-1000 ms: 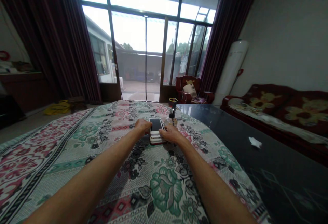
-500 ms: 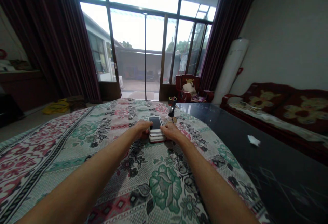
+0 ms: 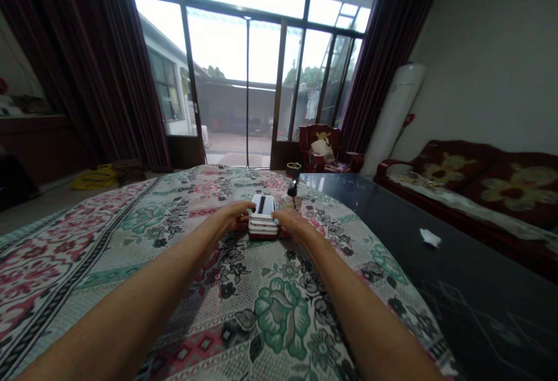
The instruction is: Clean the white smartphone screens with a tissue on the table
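A stack of several white-edged phones (image 3: pixel 264 224) lies on the flowered tablecloth (image 3: pixel 279 317), with a reddish layer at the bottom. The top phone's screen reflects the window light. My left hand (image 3: pixel 239 215) grips the stack's left side, thumb at the top phone's edge. On the right side my right hand (image 3: pixel 288 221) holds it, thumb on the top phone's edge. The undersides of both hands' fingers are partly hidden. Just behind my right hand stands a small clear bottle (image 3: pixel 292 193) with a black top.
To the right is a dark glossy table (image 3: pixel 392 218) with a crumpled white paper (image 3: pixel 430 237). A yellow-rimmed container (image 3: pixel 293 168) stands beyond the bottle. Farther back are a red chair (image 3: pixel 311 136), a wooden sofa (image 3: pixel 479 177) and glass doors.
The phone stack has shifted slightly left, with both hands still on it. Its top screen has gone from dark to a bright reflection with a dark stripe.
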`<state>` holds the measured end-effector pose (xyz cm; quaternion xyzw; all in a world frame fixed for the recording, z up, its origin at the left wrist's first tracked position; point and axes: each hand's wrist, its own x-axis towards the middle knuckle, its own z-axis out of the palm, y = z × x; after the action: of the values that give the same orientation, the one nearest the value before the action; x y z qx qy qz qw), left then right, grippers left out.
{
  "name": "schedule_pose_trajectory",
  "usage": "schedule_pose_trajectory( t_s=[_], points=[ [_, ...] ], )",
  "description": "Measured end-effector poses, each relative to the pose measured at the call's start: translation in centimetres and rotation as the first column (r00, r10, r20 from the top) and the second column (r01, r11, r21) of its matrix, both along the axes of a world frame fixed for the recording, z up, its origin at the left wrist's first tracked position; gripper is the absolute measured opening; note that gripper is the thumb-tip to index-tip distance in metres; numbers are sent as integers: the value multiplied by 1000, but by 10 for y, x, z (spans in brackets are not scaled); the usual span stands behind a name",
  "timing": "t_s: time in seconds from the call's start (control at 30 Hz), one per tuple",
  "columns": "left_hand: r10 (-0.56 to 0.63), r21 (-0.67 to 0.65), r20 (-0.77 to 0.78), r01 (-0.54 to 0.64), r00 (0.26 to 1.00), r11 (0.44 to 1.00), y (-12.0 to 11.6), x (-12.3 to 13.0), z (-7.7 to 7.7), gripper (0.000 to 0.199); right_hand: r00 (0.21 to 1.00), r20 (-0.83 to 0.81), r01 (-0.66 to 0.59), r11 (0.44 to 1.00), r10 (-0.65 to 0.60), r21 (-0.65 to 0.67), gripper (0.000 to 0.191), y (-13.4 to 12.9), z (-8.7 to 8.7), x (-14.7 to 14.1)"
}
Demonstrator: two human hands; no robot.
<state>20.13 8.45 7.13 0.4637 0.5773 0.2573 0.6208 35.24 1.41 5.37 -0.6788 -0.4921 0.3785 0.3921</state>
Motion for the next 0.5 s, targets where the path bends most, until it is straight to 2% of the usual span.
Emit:
schedule_pose_trajectory(
  t_s=[0.13, 0.3, 0.5],
  points=[
    [-19, -31, -6, 19, 1000, 999, 4, -4, -4, 22, 997, -83, -4, 999, 0, -54, 15, -1, 5, -7],
    [-54, -9, -1, 54, 999, 999, 3, -6, -8, 23, 965, -262, 10, 997, -29, -72, 14, -4, 7, -15],
    [-88, 56, -28, 90, 996, 994, -2, -5, -10, 13, 960, -279, 11, 998, -27, -58, 11, -9, 8, -19]
  ],
)
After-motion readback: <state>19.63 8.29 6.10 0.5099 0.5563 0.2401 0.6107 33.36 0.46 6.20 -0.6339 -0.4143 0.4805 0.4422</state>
